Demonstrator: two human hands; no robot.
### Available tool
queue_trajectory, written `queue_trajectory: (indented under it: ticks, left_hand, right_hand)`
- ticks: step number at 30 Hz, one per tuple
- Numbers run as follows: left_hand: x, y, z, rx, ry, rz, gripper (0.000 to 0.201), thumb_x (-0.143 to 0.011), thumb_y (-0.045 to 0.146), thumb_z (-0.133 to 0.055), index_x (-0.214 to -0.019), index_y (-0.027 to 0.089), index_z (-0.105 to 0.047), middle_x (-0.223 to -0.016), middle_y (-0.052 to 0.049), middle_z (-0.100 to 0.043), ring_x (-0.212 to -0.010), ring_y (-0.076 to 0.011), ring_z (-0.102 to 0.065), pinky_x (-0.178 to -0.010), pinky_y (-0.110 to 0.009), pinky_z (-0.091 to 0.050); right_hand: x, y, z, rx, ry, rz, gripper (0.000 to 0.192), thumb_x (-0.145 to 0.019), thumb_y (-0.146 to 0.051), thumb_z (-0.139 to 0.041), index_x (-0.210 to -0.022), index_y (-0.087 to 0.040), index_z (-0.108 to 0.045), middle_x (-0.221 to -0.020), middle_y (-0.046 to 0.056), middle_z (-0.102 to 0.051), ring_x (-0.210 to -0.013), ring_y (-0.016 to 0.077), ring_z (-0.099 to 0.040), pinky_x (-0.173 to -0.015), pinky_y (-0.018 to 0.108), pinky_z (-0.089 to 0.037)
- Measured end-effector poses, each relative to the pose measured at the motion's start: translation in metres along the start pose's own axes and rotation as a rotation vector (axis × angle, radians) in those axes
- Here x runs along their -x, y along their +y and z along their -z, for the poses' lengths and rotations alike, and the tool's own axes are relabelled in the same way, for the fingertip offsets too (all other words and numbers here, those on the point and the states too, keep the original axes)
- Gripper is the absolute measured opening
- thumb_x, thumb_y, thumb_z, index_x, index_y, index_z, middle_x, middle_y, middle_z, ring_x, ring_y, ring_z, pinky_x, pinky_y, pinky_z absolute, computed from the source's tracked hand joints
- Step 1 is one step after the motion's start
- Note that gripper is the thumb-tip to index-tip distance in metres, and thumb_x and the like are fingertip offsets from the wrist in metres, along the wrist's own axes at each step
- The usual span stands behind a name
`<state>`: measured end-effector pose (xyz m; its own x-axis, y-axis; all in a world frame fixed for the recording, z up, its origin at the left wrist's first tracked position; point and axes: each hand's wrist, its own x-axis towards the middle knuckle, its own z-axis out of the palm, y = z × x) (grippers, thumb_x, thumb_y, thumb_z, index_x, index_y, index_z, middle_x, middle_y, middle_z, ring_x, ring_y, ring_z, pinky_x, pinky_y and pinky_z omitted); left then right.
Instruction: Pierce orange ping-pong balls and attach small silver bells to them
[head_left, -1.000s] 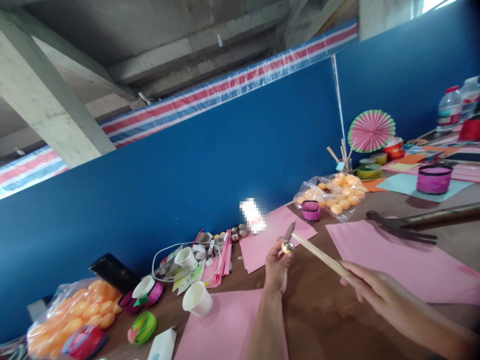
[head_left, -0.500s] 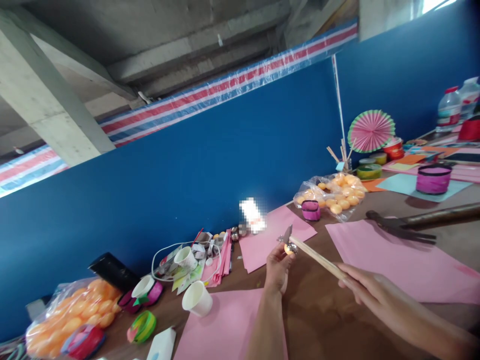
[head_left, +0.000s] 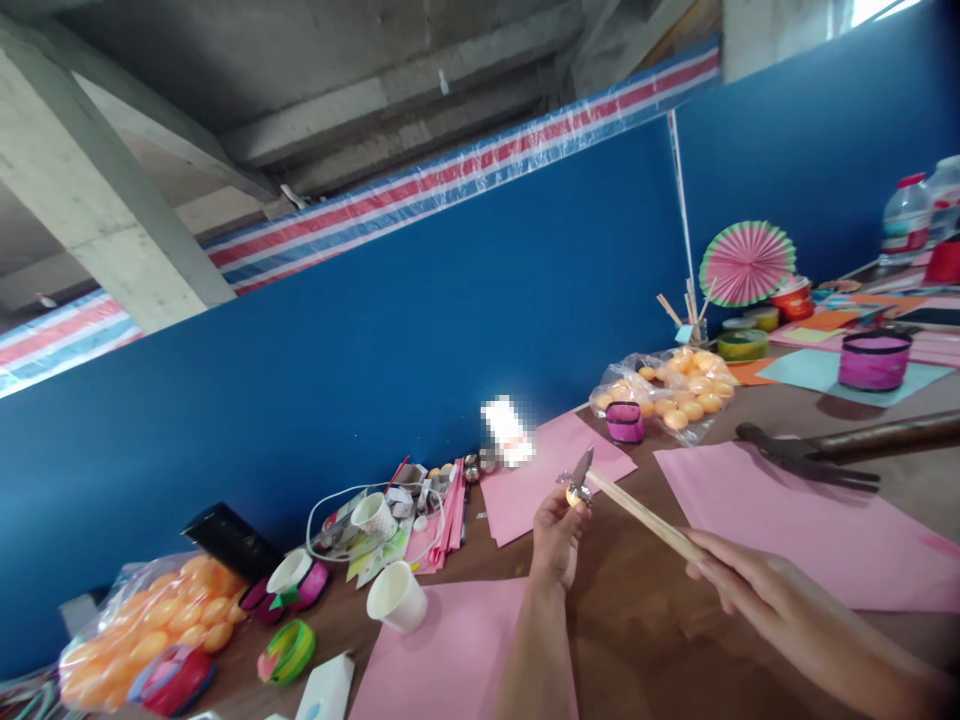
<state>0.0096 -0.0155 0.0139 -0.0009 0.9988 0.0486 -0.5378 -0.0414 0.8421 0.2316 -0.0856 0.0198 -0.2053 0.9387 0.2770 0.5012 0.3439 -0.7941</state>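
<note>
My left hand [head_left: 556, 538] is raised over the brown table [head_left: 637, 625], its fingers closed round a small orange ball [head_left: 574, 497] with shiny silver pieces on it. In my right hand [head_left: 742, 575] is the pale wooden handle of a small hammer [head_left: 637, 512]. Its dark, pointed metal head lies right against or just above the ball; I cannot tell if they touch. Pink paper sheets [head_left: 450, 650] lie under and beside my left forearm.
A large claw hammer [head_left: 806, 450] rests at the right, partly over another pink sheet [head_left: 765, 530]. Bags of orange balls [head_left: 690, 390] stand at the back and far left. A white paper cup [head_left: 397, 598], tape rolls [head_left: 286, 652] and a cluttered pile [head_left: 382, 530] are on the left.
The view has shifted very slightly. The hammer has moved a little to the right with my right hand. Both hands keep their holds.
</note>
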Motion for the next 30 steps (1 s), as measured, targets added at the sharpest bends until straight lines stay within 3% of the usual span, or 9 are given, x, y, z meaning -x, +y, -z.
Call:
queue_trajectory:
  ticks: [8, 18, 24, 30]
  left_hand:
    - [0.0, 0.001, 0.001, 0.035, 0.038, -0.001, 0.027, -0.061, 0.021, -0.07, -0.085, 0.014, -0.06, -0.088, -0.005, -0.061, -0.078, -0.0116, -0.059, -0.073, -0.023, -0.045]
    - [0.001, 0.003, -0.001, 0.072, 0.013, 0.009, 0.035, -0.063, 0.018, -0.068, -0.097, 0.017, -0.059, -0.092, -0.005, -0.062, -0.084, -0.0125, -0.06, -0.076, -0.022, -0.045]
    - [0.0, 0.002, 0.001, 0.058, 0.028, 0.02, 0.027, -0.065, 0.021, -0.067, -0.09, 0.015, -0.059, -0.086, -0.005, -0.062, -0.077, -0.0115, -0.06, -0.069, -0.021, -0.046]
    - [0.001, 0.004, -0.001, 0.101, 0.048, 0.001, 0.03, -0.063, 0.02, -0.069, -0.09, 0.017, -0.058, -0.087, -0.004, -0.062, -0.076, -0.0096, -0.059, -0.072, -0.021, -0.045]
  right_hand:
    - [-0.003, -0.021, 0.005, 0.032, -0.018, 0.046, 0.029, -0.081, -0.033, -0.04, -0.105, -0.023, -0.052, -0.082, 0.005, -0.068, -0.075, 0.0183, -0.065, -0.061, 0.021, -0.051]
    - [0.002, -0.005, -0.002, 0.027, 0.005, 0.048, 0.032, -0.081, -0.032, -0.04, -0.11, -0.023, -0.049, -0.091, 0.005, -0.068, -0.082, 0.0179, -0.064, -0.066, 0.022, -0.052]
    - [0.0, -0.014, -0.002, 0.038, -0.019, 0.056, 0.03, -0.081, -0.034, -0.039, -0.107, -0.023, -0.052, -0.089, 0.006, -0.068, -0.078, 0.0179, -0.065, -0.063, 0.022, -0.052]
    - [-0.005, -0.018, 0.007, 0.022, 0.002, 0.036, 0.031, -0.08, -0.033, -0.042, -0.108, -0.023, -0.052, -0.087, 0.004, -0.069, -0.078, 0.0168, -0.065, -0.063, 0.019, -0.052]
